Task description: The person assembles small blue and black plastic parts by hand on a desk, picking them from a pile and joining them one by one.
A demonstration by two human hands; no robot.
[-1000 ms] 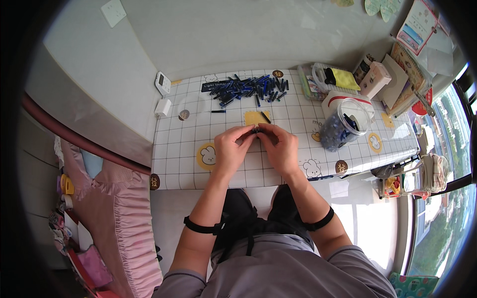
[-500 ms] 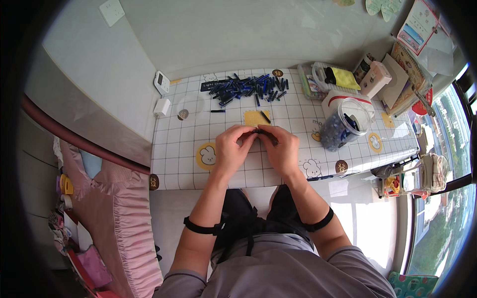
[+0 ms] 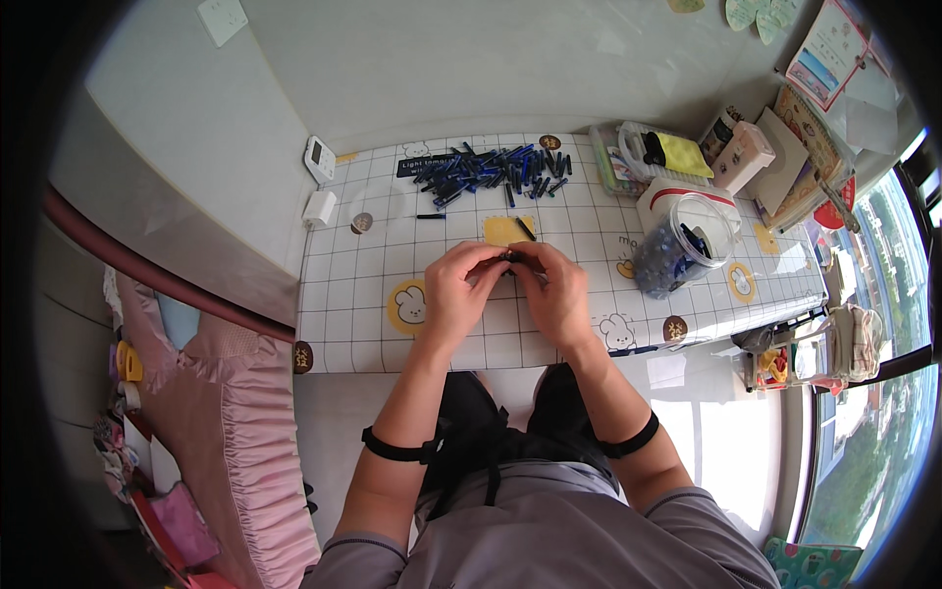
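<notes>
While the left hand [image 3: 459, 287] and right hand [image 3: 557, 290] pinch one dark piece [image 3: 509, 256] (fingertip grip), two sticks [image 3: 526, 229] lie nearby.

Both bare forearms [image 3: 405, 402] angle forward and inward, the left hand [image 3: 457, 291] and right hand [image 3: 557, 296] nearly meeting, fingers [image 3: 478, 253] curled and pinched toward the thumbs [image 3: 488, 280].
</notes>
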